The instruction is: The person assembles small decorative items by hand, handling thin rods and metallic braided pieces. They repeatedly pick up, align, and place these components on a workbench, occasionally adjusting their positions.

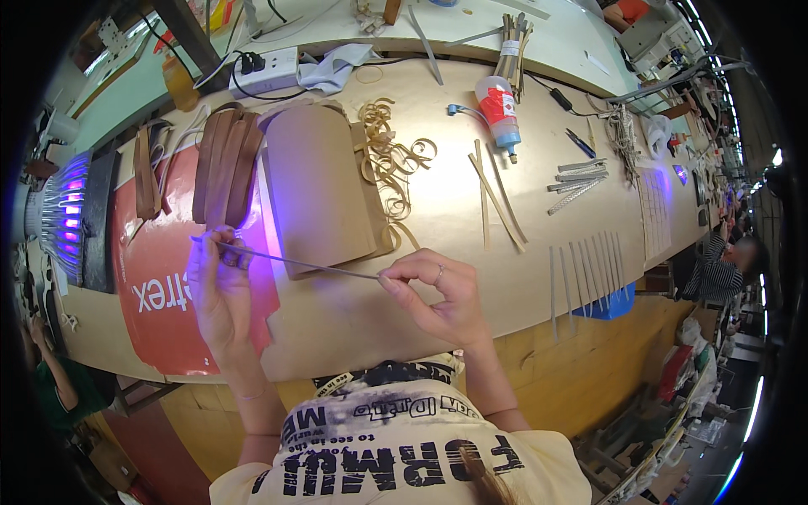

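Strip (pixel 295 263) pinched at ends btwn L hand (pixel 217 290) & R hand (pixel 442 295).

Two hands, the left hand (pixel 217 290) and the right hand (pixel 442 295), pinch one thin grey strip (pixel 295 263) between them. Right of the right hand, about eight grey strips (pixel 589 269) lie in a row; above these, about five more strips (pixel 576 181). One glue bottle (pixel 501 114) lies beyond them. One power strip (pixel 265 71) sits far left of the bottle.
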Tool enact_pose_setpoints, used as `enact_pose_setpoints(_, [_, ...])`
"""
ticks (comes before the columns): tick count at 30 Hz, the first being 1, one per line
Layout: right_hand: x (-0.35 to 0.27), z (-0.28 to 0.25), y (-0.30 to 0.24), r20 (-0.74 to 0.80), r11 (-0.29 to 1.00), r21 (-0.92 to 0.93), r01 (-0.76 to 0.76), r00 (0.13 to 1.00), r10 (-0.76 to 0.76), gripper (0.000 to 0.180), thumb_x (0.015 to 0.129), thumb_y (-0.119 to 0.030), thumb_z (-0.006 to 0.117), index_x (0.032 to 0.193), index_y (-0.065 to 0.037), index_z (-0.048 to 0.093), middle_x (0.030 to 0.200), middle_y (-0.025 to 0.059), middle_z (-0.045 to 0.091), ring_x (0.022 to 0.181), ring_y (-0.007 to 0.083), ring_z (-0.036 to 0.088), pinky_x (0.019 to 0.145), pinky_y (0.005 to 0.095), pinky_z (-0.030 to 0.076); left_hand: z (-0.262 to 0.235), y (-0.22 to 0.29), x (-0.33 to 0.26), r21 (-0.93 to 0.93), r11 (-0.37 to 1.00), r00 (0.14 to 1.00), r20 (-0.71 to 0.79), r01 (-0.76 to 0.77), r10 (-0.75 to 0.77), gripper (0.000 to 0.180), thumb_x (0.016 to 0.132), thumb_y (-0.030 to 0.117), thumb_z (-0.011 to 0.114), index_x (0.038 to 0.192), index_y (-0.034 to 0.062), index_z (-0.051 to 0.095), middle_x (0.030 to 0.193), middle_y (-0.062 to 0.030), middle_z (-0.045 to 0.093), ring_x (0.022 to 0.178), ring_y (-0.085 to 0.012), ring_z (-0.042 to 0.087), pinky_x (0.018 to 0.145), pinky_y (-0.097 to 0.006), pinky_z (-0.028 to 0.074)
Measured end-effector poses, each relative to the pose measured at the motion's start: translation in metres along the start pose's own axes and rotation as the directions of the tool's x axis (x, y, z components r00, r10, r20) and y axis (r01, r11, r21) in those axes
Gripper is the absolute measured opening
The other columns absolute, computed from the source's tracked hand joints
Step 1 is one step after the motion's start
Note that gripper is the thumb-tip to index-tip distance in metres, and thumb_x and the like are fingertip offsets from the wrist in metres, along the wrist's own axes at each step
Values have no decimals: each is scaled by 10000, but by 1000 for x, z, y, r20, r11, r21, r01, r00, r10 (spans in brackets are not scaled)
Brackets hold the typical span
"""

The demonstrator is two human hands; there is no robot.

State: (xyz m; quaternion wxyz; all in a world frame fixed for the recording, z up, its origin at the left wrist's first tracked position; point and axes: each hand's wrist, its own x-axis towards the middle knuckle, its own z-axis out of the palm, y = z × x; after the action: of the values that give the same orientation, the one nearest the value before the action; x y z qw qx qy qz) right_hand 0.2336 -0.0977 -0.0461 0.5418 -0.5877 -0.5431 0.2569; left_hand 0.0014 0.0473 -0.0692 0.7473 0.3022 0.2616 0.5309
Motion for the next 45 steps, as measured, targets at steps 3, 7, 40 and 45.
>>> enact_pose_setpoints(3, [-2, -6, -2, 64, 995, 68, -71, 996, 67, 70, 847, -20, 686, 911, 6, 677, 829, 108, 682, 723, 196, 655, 670, 296, 521, 2, -2, 0, 34, 999, 999, -36, -9, 10, 148, 983, 129, 589, 1084, 26, 622, 1030, -82, 635, 875, -128, 565, 765, -277, 466])
enact_pose_setpoints(7, [-5, -11, -2, 116, 984, 124, -127, 987, 113, 69, 847, -38, 677, 885, 16, 656, 821, 95, 671, 721, 180, 632, 698, 288, 508, 7, -2, -2, 51, 999, 998, -64, -13, 17, 102, 963, 94, 612, 1046, 35, 623, 983, -70, 645, 817, -121, 571, 742, -266, 463])
enact_pose_setpoints(40, [65, -117, 68, -427, 575, -744, -341, 904, -16, 242, 911, -258, 672, 927, -17, 685, 891, 125, 650, 809, 270, 637, 710, 377, 486, 36, -163, -85, 656, 197, 518, 716, -728, -468, 424, 916, 249, 614, 1306, 90, 557, 1498, -177, 379, 1408, -346, 324, 1143, -484, 275])
enact_pose_setpoints(45, [76, -119, 71, -412, 655, -606, -452, 882, 228, 299, 893, -307, 690, 934, -11, 681, 876, 127, 657, 805, 284, 648, 713, 396, 494, 34, -164, -85, 657, 255, 538, 738, -709, -407, 385, 895, 233, 622, 1236, 58, 594, 1449, -186, 440, 1383, -336, 363, 1136, -469, 288])
